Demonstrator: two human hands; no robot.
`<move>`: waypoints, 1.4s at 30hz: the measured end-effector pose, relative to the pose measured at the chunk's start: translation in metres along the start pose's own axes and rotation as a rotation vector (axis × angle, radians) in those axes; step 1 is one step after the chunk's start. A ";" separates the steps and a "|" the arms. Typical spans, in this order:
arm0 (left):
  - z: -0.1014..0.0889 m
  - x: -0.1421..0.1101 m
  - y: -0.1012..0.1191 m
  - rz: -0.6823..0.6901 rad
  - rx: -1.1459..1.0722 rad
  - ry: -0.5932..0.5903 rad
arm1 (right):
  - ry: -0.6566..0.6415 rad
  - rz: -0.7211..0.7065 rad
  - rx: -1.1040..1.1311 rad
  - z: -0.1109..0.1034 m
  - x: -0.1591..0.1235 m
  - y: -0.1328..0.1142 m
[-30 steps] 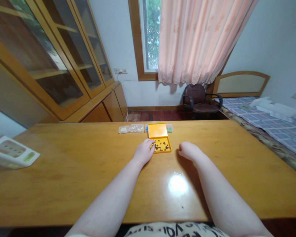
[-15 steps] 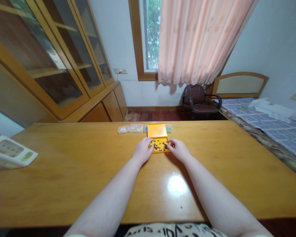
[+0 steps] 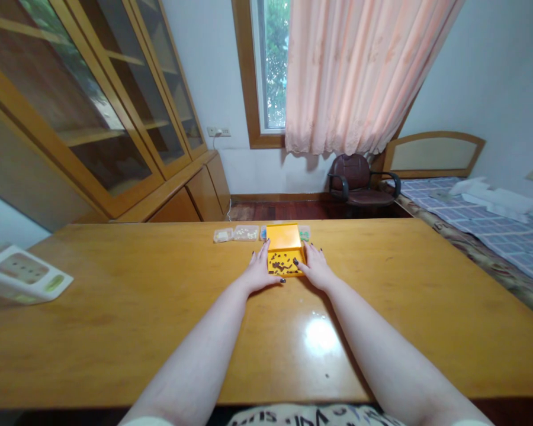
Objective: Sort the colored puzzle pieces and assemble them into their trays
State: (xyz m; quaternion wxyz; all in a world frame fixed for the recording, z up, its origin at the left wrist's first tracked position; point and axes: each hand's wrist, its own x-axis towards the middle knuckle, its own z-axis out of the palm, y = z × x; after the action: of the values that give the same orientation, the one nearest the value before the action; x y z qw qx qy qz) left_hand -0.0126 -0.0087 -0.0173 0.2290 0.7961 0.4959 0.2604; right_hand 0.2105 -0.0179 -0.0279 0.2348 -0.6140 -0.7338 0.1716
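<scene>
A yellow box (image 3: 284, 238) sits with its lid raised near the far edge of the table. Small dark brown pieces (image 3: 281, 266) lie scattered in its shallow tray. My left hand (image 3: 257, 272) is spread at the box's left side, fingers along that edge and thumb by the front edge. On the opposite side, my right hand (image 3: 317, 269) has its fingers stretched along the right edge, while its thumb reaches over the tray among the pieces. Whether that thumb touches a piece I cannot tell.
Behind and left of the box stand clear plastic containers (image 3: 246, 233) with pale pieces; another with green pieces (image 3: 304, 234) is partly hidden by the lid. A white device (image 3: 26, 272) stands at the table's left. One tiny dark piece (image 3: 327, 376) lies near the front edge.
Both hands have gone from curled fingers over the tray to spread fingers along the box's sides. The dark pieces lie in a different arrangement. The view has shifted slightly.
</scene>
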 end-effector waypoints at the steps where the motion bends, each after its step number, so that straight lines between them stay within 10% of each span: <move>1: -0.001 0.000 0.002 -0.007 0.020 -0.020 | -0.030 0.011 -0.027 0.001 0.001 -0.001; 28: 0.004 0.002 -0.006 0.019 -0.072 -0.002 | 0.034 -0.172 0.298 0.002 0.001 0.018; 42: 0.001 -0.004 0.004 0.136 -0.165 -0.142 | 0.296 0.154 0.976 0.015 0.020 0.034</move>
State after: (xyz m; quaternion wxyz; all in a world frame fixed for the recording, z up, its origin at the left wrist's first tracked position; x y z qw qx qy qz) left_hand -0.0109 -0.0136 -0.0165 0.3101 0.8227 0.4003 0.2583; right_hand 0.2277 0.0087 -0.0563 0.5820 -0.5029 -0.4800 0.4218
